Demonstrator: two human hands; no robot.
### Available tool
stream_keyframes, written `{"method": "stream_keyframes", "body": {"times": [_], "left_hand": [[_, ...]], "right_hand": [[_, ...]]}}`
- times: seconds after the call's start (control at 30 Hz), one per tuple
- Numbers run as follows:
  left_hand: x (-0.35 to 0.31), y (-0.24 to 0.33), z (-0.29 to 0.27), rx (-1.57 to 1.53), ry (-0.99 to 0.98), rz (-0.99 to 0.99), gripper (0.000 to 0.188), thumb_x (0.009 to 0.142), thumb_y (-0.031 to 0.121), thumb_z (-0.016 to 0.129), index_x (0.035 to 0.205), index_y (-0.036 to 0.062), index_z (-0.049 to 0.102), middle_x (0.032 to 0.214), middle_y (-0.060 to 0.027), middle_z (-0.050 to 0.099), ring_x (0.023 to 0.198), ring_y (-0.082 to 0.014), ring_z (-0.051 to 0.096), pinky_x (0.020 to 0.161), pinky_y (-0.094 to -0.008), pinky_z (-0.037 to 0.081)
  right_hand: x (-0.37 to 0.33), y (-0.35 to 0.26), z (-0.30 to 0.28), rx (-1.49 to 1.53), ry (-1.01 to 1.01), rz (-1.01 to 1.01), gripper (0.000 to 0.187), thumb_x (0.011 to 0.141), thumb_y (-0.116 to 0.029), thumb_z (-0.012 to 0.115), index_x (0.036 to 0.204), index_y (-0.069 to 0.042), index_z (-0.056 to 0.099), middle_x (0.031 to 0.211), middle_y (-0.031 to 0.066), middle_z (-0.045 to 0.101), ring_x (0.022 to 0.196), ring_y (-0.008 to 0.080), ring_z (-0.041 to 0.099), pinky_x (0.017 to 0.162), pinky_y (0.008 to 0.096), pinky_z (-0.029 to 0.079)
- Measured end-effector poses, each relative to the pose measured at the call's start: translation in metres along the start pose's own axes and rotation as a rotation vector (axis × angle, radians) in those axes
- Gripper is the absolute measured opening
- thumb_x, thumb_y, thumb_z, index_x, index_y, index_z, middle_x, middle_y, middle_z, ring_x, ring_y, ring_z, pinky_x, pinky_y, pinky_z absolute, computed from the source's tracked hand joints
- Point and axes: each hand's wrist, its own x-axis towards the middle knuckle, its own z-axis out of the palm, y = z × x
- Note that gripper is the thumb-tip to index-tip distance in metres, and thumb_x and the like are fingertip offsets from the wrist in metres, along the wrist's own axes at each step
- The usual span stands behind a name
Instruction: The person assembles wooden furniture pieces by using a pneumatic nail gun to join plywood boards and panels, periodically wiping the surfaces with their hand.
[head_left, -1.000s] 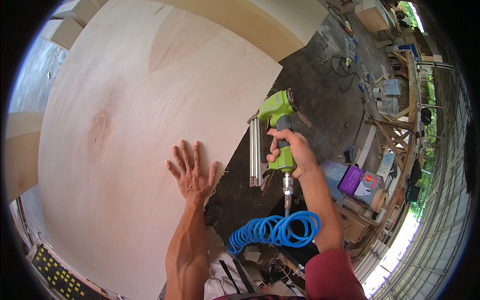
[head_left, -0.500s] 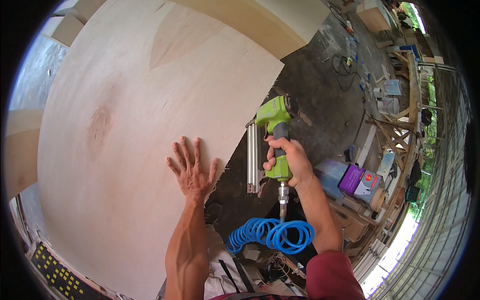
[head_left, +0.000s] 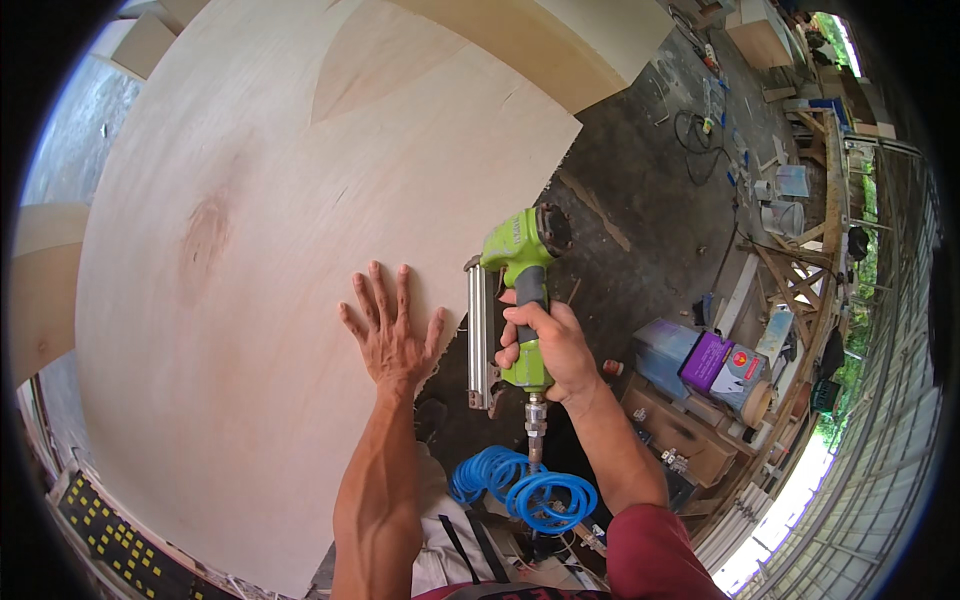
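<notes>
A large pale plywood sheet (head_left: 230,350) fills the left half of the view. My left hand (head_left: 392,335) lies flat on it close to the right edge, fingers spread, holding nothing. Beside that edge, my right hand (head_left: 552,345) grips a green pneumatic nail gun (head_left: 515,250) by its handle, with fingers wrapped round it. The gun's silver magazine (head_left: 480,335) points back towards me, and its nose area is over or near the sheet's edge; contact cannot be made out. From the handle's metal fitting (head_left: 536,425) hangs a coiled blue air hose (head_left: 530,490).
Another board (head_left: 560,50) crosses the far end. A dark concrete floor (head_left: 640,190) lies to the right, with a black cable (head_left: 695,130) on it. Further right are a purple and grey box (head_left: 725,370), white buckets (head_left: 783,217), a wooden frame (head_left: 800,270) and a metal mesh wall (head_left: 890,400).
My right hand has brought the nail gun left and slightly towards me, nearer the left hand. The hose swung left with it. My left hand stays spread on the sheet.
</notes>
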Motion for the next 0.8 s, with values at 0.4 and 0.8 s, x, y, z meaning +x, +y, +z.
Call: {"method": "stream_keyframes", "body": {"times": [0.4,0.8], "left_hand": [[-0.001,-0.001,0.002,0.000,0.034,0.005,0.068,0.100,0.049,0.043,0.160,0.0236,0.024,0.169,-0.0104,0.009,0.155,-0.0333,0.001,0.121,-0.0602,-0.003],[-0.001,-0.003,0.012,-0.012,0.095,0.015,0.054,0.106,0.030,0.032,0.159,0.0243,0.026,0.168,-0.0083,0.013,0.156,-0.0316,0.005,0.120,-0.0618,0.001]], "right_hand": [[-0.021,0.031,-0.016,0.071,0.029,0.015,0.041,0.089,-0.013,0.064,0.123,0.004,0.050,0.072,0.0123,0.057,0.053,0.0182,0.058,0.054,0.0353,0.052],[-0.054,0.070,0.000,-0.012,0.064,0.081,0.051,0.089,-0.013,0.062,0.134,0.005,0.046,0.070,0.0101,0.056,0.053,0.0176,0.056,0.060,0.0375,0.052]]}}
